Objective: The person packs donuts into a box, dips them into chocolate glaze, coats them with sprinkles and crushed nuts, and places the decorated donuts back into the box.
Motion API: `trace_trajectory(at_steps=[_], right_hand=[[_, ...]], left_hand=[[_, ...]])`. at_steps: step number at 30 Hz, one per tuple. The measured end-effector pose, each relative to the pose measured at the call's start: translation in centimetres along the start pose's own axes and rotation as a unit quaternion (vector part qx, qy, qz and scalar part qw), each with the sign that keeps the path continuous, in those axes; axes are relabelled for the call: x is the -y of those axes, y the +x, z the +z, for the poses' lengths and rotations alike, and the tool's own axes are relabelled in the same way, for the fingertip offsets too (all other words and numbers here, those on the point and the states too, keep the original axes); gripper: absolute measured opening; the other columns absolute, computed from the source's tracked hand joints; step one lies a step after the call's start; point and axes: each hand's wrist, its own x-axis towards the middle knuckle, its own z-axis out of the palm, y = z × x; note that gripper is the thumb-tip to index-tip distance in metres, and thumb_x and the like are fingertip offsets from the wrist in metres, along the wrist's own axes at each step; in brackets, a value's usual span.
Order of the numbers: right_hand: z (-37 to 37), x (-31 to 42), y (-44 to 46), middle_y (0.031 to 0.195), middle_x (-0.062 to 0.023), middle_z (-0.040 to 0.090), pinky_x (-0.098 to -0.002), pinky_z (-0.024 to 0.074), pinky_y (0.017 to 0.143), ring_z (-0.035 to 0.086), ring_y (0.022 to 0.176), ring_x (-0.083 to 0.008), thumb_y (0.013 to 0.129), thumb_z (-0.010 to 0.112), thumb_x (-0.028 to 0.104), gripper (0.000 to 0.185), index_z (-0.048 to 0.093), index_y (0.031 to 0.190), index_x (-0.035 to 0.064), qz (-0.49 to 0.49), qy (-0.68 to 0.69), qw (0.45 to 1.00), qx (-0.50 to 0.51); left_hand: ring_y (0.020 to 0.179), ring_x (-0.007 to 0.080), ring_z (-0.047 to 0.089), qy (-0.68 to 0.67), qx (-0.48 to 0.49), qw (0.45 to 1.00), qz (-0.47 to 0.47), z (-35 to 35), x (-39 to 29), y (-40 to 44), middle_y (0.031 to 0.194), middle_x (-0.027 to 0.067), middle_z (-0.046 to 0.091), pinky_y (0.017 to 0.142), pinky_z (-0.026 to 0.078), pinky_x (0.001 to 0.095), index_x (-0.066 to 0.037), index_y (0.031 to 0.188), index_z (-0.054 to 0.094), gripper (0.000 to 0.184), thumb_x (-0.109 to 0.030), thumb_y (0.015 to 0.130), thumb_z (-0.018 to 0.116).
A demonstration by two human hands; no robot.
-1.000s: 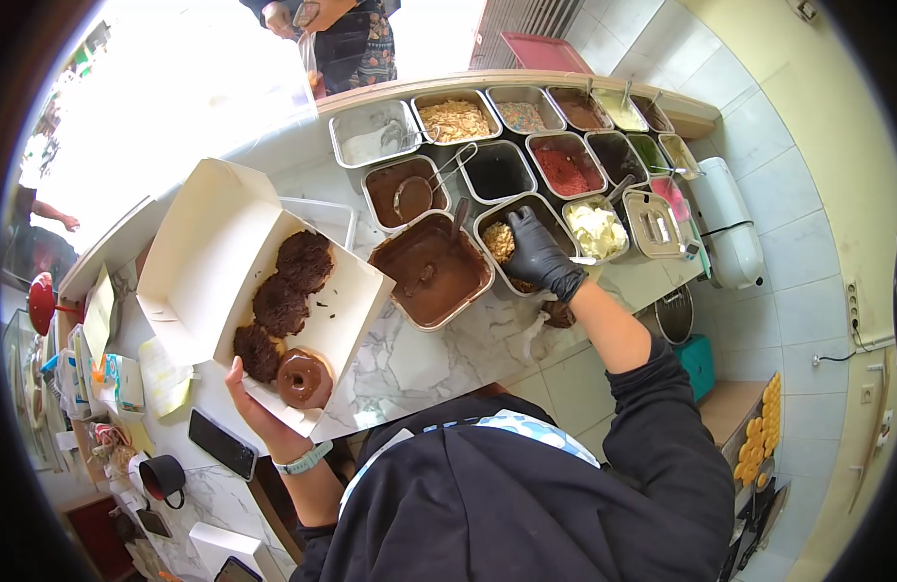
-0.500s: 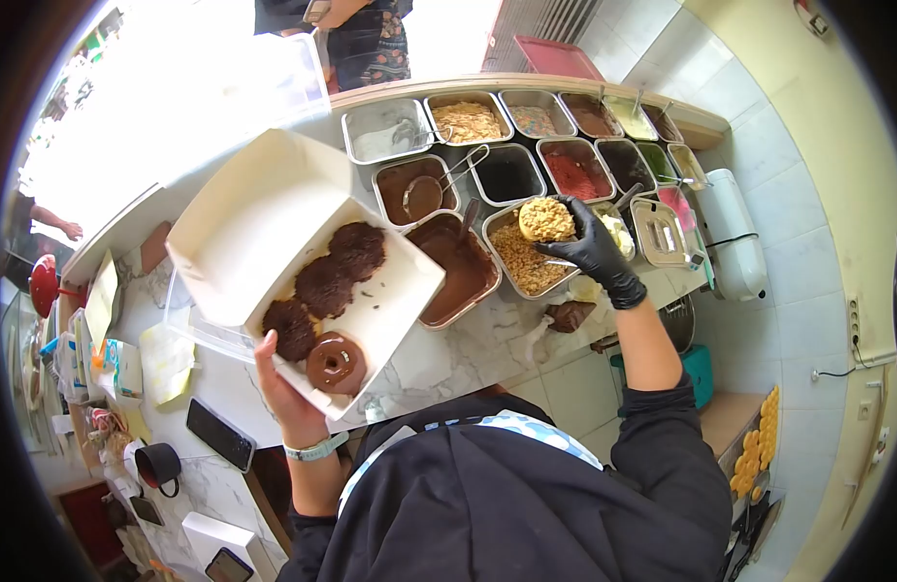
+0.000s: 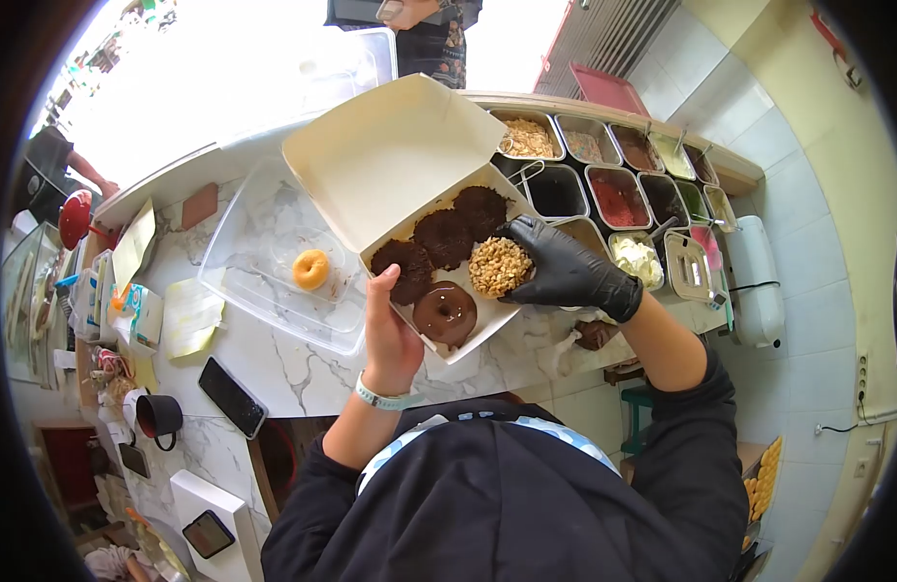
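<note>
An open white cardboard box [image 3: 390, 145] is tilted in front of me, its near side gripped by my bare left hand [image 3: 394, 335]. Three donuts with dark chocolate sprinkles [image 3: 442, 240] lie in a row along its lid side. Below them sits a glossy chocolate-glazed donut [image 3: 432, 326]. My right hand [image 3: 570, 270], in a black glove, is closed on a donut covered in chopped nuts [image 3: 497, 269]. That donut is inside the box, beside the glazed one; whether it rests on the bottom I cannot tell.
Metal topping trays [image 3: 618, 197] stand in rows at the right, partly hidden by the box. Left of the box, a clear plastic container [image 3: 264, 326] holds a plain donut [image 3: 309, 281]. A phone [image 3: 232, 396] and a dark mug [image 3: 159, 417] are on the marble counter. A person [image 3: 429, 44] stands beyond it.
My right hand has brought the nut-covered donut from above the nut tray leftward into the box. The box has shifted right in view, and the plain donut now shows.
</note>
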Motion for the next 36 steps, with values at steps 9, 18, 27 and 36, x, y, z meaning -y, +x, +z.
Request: trace_trajectory(at_steps=[9,18,27,36], right_hand=[[-2.4,2.1,1.8,0.110,-0.0231,0.054,-0.0375,0.0426,0.090,0.053,0.104,-0.0351,0.060,0.078,0.025,0.081,0.038,0.125,-0.0036,0.069,-0.032,0.983,0.166],[-2.2,2.5,1.9,0.081,-0.0215,0.061,-0.0408,0.0494,0.069,0.060,0.078,-0.0375,0.074,0.052,0.010,0.026,0.059,0.097,0.0020,0.042,-0.197,0.966,0.161],[-0.8,2.4,1.1,0.075,-0.0209,0.060,-0.0420,0.0490,0.066,0.059,0.072,-0.0370,0.074,0.052,0.006,0.014,0.060,0.084,0.0004,0.066,-0.142,0.986,0.061],[-6.5,1.4,-4.5,0.090,-0.0214,0.065,-0.0329,0.0499,0.072,0.065,0.080,-0.0245,0.079,0.048,0.001,0.030,0.061,0.106,-0.0026,0.114,0.112,0.962,-0.222]], left_hand=[[0.103,0.0192,0.054,-0.019,-0.032,0.997,0.063,-0.6,1.3,-0.1,0.110,0.0065,0.055,0.090,0.045,0.0341,-0.007,0.113,0.048,0.035,-0.023,0.083,0.053],[0.101,0.0225,0.056,-0.024,-0.025,0.998,0.052,-0.2,1.6,-0.7,0.110,0.0088,0.056,0.086,0.047,0.0363,-0.006,0.117,0.046,0.041,-0.028,0.083,0.050],[0.098,0.0223,0.057,-0.020,-0.006,1.000,0.016,0.8,1.2,-1.4,0.110,0.0087,0.057,0.084,0.047,0.0361,-0.006,0.117,0.046,0.041,-0.029,0.083,0.049],[0.090,0.0225,0.059,-0.047,-0.047,0.997,0.034,1.3,0.8,-1.6,0.102,0.0094,0.060,0.080,0.049,0.0371,-0.007,0.110,0.052,0.038,-0.034,0.084,0.049]])
